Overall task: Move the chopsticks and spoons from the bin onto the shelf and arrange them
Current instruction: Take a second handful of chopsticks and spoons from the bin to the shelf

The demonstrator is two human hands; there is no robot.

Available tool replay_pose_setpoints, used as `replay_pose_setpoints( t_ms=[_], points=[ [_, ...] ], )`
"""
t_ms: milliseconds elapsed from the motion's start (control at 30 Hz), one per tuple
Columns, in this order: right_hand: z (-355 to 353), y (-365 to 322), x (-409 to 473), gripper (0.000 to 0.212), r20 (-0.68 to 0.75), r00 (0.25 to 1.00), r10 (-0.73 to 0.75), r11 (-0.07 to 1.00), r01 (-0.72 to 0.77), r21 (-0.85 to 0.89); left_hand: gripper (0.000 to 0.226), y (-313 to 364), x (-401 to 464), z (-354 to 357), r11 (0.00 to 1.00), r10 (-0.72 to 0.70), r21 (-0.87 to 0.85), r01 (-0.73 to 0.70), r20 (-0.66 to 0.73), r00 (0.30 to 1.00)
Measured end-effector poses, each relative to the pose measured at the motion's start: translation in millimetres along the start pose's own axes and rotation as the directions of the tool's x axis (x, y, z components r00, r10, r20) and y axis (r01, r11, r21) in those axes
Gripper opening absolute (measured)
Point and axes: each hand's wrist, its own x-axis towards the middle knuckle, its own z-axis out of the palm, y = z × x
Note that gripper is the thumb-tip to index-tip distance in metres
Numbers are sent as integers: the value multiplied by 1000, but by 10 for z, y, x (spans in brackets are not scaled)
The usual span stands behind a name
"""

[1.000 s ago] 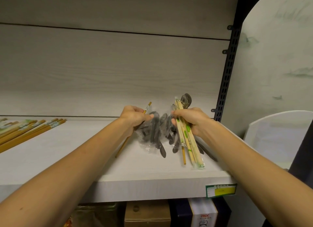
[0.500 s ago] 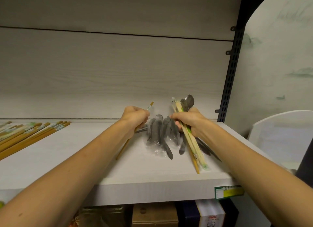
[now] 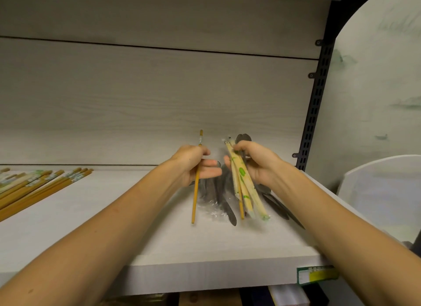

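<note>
My left hand (image 3: 193, 162) holds a single yellow-brown chopstick (image 3: 196, 191) that stands nearly upright over the white shelf (image 3: 114, 226). My right hand (image 3: 255, 162) grips a bundle of wrapped pale chopsticks with green print (image 3: 243, 187), together with a dark spoon (image 3: 243, 137) whose bowl sticks up behind the fingers. Between and below the two hands lie dark spoons in clear plastic wrap (image 3: 218, 200) on the shelf. More dark spoon handles (image 3: 280, 207) poke out under my right wrist.
A row of wrapped brown chopsticks (image 3: 34, 187) lies on the shelf at the far left. A black slotted upright (image 3: 315, 105) bounds the shelf on the right. A white bin (image 3: 382, 191) stands to the right. A price label (image 3: 316, 275) sits on the shelf's front edge. Boxes (image 3: 289, 295) stand below.
My left hand has let go of the wrapped spoons and lifted slightly, swinging its chopstick upright. The wrapped spoons now lie on the shelf. My right hand has raised its bundle a little.
</note>
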Motion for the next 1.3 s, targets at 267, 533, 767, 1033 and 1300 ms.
replay_pose_setpoints(
  t_ms=[267, 533, 767, 1033, 1300],
  points=[
    [128, 63, 86, 19, 84, 994, -71, 997, 68, 41, 31, -97, -65, 97, 988, -150, 3, 155, 260, 954],
    [37, 142, 195, 15, -31, 998, -62, 994, 58, -91, 19, -172, -3, -20, 990, -102, 121, 73, 245, 964],
    [-8, 142, 142, 7, -143, 986, -91, 986, 70, -149, 25, -174, -14, -25, 995, -72, 83, 52, 271, 960],
    [38, 167, 58, 24, -130, 986, -108, 974, 79, -210, 39, -207, -60, -26, 997, 34, 57, -43, 151, 988],
    [-39, 61, 14, 10, -215, 947, -236, 910, 138, -391, 24, -157, -129, -74, 997, 75, 23, -76, 35, 997]
  ],
)
